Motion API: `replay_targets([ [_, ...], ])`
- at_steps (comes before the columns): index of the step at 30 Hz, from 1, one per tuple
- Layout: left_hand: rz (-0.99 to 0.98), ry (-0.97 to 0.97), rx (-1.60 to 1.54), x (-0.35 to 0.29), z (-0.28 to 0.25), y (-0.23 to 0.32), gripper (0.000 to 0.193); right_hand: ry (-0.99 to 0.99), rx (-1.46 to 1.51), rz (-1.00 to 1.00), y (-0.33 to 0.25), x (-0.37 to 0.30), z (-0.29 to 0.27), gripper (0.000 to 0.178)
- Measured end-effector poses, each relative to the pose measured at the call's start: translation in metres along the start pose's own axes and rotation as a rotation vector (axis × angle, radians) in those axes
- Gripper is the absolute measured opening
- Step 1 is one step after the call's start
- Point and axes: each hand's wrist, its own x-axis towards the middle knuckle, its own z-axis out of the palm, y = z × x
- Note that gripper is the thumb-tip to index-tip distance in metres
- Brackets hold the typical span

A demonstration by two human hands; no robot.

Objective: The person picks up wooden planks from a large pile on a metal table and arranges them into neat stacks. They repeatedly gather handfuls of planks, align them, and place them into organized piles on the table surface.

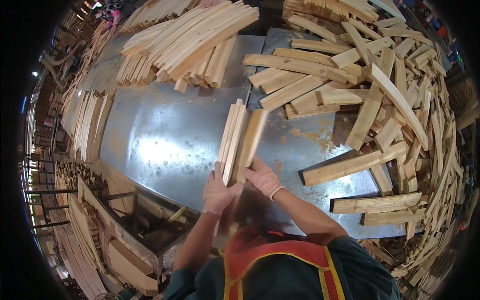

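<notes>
Both my hands wear pale pink knit gloves and work near the front edge of a metal-topped table. My left hand point(220, 191) is closed along the near end of a few narrow wooden slats point(231, 140), which stand side by side on edge and point away from me. On the right, my right hand point(262, 177) grips the near part of another wooden slat point(254, 134), slightly blurred and tilted. A narrow gap separates this slat's far end from the others. My fingertips are partly hidden behind the wood.
Loose wooden pieces point(372, 95) lie in a jumbled heap at the right. Neatly stacked slats point(200, 40) stand at the far side, and a row of slats point(91, 125) sits at the left. The metal tabletop point(165, 145) bears sawdust patches. An open wooden bin point(150, 220) is at the near left.
</notes>
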Motion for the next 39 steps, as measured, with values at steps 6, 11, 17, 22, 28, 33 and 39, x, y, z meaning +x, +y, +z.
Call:
replay_targets([
  [6, -0.006, 0.099, 0.288, -0.014, 0.039, -0.007, 0.119, 1.228, -0.92, -0.869, -0.047, 0.004, -0.232, 0.056],
  [11, 0.094, 0.052, 0.23, -0.028, 0.013, 0.001, 0.105, 1.25, -1.008, -0.048, -0.036, -0.037, -0.34, 0.099],
  [17, 0.28, 0.04, 0.331, -0.054, 0.03, -0.027, 0.107, 0.643, 0.35, -0.154, -0.038, -0.063, -0.287, 0.073],
  [22, 0.175, 0.078, -0.141, -0.036, 0.02, -0.081, 0.097, 0.375, 0.495, -0.199, -0.007, -0.12, -0.117, 0.055],
  [28, 0.175, -0.093, 0.075, -0.032, -0.019, -0.088, 0.097, -0.15, -0.594, 0.14, -0.005, -0.171, 0.106, 0.063],
  [33, 0.235, 0.118, 0.023, -0.028, 0.006, -0.075, 0.099, -0.372, -0.526, 0.045, -0.012, -0.146, 0.102, 0.066],
  [39, 0.188, 0.272, -0.164, -0.036, -0.035, -0.12, 0.089, 0.17, -0.098, -0.001, 0.013, -0.172, -0.062, 0.069],
])
